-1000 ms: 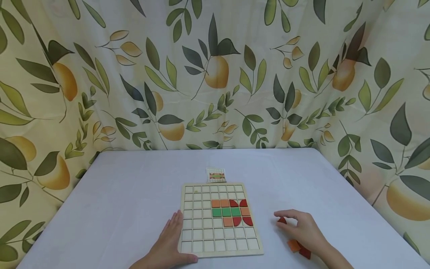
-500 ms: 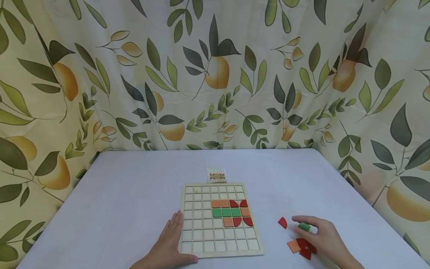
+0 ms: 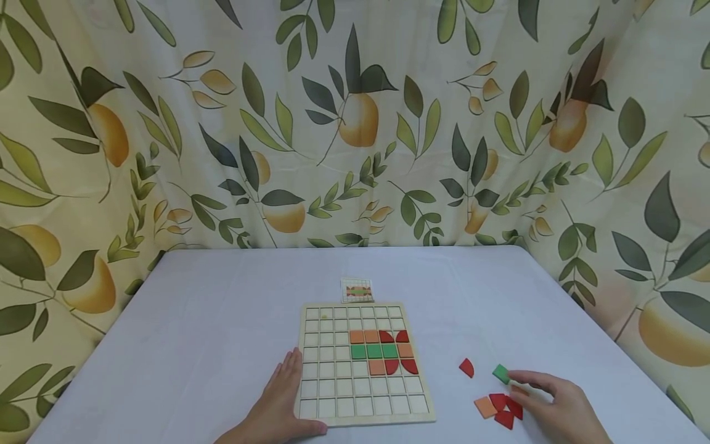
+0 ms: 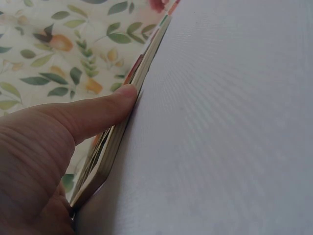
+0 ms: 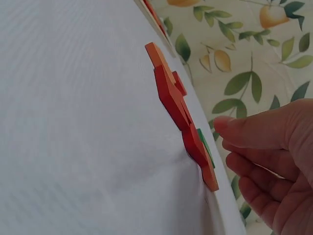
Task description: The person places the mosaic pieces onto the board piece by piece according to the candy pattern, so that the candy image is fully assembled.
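Note:
A pale wooden grid board [image 3: 333, 387] lies on the table, with orange squares, green squares [image 3: 374, 351] and red quarter-round pieces [image 3: 409, 366] in its cells. My left hand [image 3: 280, 401] rests along its left side and lower left corner; in the left wrist view the thumb [image 4: 112, 105] touches the board's edge. My right hand [image 3: 560, 404] hovers right of the loose pieces, its index fingertip beside a loose green square [image 3: 501, 374]. An orange piece [image 5: 210, 178] shows near that hand, partly hidden in the head view. No piece is visibly pinched.
A small pattern card [image 3: 357, 290] lies behind the board. Right of the board are a lone red wedge [image 3: 466, 367], a loose orange square [image 3: 485, 407] and several red wedges [image 3: 504, 420] close together. A leaf-and-fruit patterned curtain [image 3: 355, 185] surrounds the white table [image 3: 222, 296].
My right hand has moved right and towards me, away from the red wedge it was at. The green square and the red wedges have come into view. My left hand stays put.

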{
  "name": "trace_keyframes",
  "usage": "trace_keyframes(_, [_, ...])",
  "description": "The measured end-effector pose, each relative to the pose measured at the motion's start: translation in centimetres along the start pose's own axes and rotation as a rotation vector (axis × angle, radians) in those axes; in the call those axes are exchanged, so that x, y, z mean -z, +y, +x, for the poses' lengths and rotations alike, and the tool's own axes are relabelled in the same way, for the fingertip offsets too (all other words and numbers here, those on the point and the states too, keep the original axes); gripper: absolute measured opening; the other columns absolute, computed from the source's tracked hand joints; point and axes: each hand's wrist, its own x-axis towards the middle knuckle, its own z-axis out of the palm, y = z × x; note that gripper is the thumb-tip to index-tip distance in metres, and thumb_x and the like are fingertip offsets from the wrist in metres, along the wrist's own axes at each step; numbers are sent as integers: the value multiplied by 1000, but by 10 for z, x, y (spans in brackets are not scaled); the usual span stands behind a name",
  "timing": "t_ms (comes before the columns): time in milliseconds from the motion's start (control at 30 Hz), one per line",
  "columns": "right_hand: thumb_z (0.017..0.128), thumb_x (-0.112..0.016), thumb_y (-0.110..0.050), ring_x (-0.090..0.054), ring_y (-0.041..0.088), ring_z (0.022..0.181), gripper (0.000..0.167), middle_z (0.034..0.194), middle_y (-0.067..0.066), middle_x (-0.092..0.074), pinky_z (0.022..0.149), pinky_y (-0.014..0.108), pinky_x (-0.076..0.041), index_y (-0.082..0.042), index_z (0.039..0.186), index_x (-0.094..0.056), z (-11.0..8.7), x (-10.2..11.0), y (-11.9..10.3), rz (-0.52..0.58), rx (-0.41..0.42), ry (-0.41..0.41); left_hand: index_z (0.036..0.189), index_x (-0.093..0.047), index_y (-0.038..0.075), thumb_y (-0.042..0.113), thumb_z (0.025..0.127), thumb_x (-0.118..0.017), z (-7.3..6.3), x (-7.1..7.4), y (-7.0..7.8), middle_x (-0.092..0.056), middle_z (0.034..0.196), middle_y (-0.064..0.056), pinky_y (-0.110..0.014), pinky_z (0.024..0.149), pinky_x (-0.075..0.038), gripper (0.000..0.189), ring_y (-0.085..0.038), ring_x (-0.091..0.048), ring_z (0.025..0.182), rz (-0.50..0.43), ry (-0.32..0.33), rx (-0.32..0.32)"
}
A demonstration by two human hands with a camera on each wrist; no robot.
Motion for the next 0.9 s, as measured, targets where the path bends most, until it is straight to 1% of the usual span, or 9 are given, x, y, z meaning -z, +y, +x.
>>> trace_keyframes(100, [79, -71, -37, -44, 42, 111, 57, 120, 22, -56, 83, 61, -41, 0, 121, -59, 0, 3, 6, 6, -21, -14, 141, -9, -12, 66, 57, -73, 0, 0, 0, -8, 148, -28, -52, 106, -5, 132, -37, -2, 136, 6, -1, 2])
trace_keyframes(300, [78, -72, -34, -45, 42, 111, 57, 123, 22, -54, 83, 64, -38, 0, 122, -58, 1, 6, 12, 37, -49, -62, 141, -9, -12, 66, 56, -73, -1, 2, 1, -8, 148, -28, -53, 106, -6, 132, -38, -3, 136, 8, 6, 3])
trace_keyframes(500, [76, -73, -35, -46, 42, 112, 60, 122, 22, -55, 83, 65, -37, 0, 122, -58, 2, 7, 14, 24, -44, -80, 142, -9, -12, 65, 57, -73, -3, 3, 1, -7, 148, -28, -52, 106, -5, 131, -38, -3, 136, 7, 11, -8])
trace_keyframes(667, [76, -73, -36, -47, 40, 110, 60, 122, 22, -55, 83, 63, -39, 0, 121, -58, 1, 8, 17, 20, -38, -92, 142, -8, -11, 66, 56, -73, -2, 1, 1, -6, 148, -27, -52, 106, -4, 132, -36, -1, 137, 5, 5, -5])
trace_keyframes(900, [77, -74, -29, -50, 38, 108, 53, 120, 22, -56, 84, 60, -41, 1, 119, -60, 2, 9, 20, 7, -18, -96, 142, -8, -11, 68, 56, -72, -1, -1, -1, -7, 148, -27, -52, 106, -5, 133, -37, -2, 137, 16, 5, -6])
